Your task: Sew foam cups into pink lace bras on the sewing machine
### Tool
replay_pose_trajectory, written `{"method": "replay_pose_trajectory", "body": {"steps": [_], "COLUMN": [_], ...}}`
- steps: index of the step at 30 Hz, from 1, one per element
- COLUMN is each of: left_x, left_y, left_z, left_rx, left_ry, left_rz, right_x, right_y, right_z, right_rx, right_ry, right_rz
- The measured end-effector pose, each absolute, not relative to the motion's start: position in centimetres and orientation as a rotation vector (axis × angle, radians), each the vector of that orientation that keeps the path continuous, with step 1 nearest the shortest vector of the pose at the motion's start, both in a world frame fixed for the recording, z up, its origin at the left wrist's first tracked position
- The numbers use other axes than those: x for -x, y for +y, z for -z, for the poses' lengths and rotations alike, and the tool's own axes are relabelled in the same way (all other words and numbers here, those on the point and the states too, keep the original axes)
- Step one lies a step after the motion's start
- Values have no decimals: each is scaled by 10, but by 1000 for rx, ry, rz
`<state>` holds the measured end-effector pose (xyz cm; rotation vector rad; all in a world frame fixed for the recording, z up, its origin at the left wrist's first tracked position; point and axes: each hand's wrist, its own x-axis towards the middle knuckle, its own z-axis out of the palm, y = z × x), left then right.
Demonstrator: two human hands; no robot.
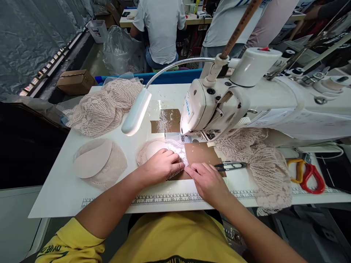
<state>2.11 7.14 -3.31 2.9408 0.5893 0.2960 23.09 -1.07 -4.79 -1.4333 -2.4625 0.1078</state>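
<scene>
Both the left hand point(161, 165) and right hand point(206, 181) touch the lace piece point(178, 145) on the table point(61, 190), near the sewing machine point(260, 96). Whether either pinches it, I cannot tell.

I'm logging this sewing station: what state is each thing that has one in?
Left hand: resting on the lace piece
Right hand: fingertips at its edge, grip unclear
Sewing machine: running or stopped unclear
Lamp: bent downward, lighting unclear
Snips: lying flat
Left lace bundle: heaped
Right lace bundle: draped, end hanging down
Pale pad: flat on fabric
Red scissor handle: lying flat, blades hidden
</scene>
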Motion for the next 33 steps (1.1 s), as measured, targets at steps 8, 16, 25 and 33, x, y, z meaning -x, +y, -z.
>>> {"method": "replay_pose_trajectory", "body": {"steps": [8, 16, 25, 33], "left_x": [-21, -23, -26, -27], "left_y": [71, 70, 70, 71], "left_z": [33, 40, 34, 37], "left_rx": [-2994, -3021, -2981, -3039], "left_ry": [595, 603, 587, 659], "left_rz": [-221, -283, -350, -238], "right_x": [-230, -237, -234, -234], "right_y": [-11, -9, 4, 4], "right_z": [48, 49, 47, 45], "right_rx": [1424, 1380, 1502, 1500], "right_ry": [-2427, -2363, -2465, -2496], "right_rz": [-104, -167, -97, -44]}}
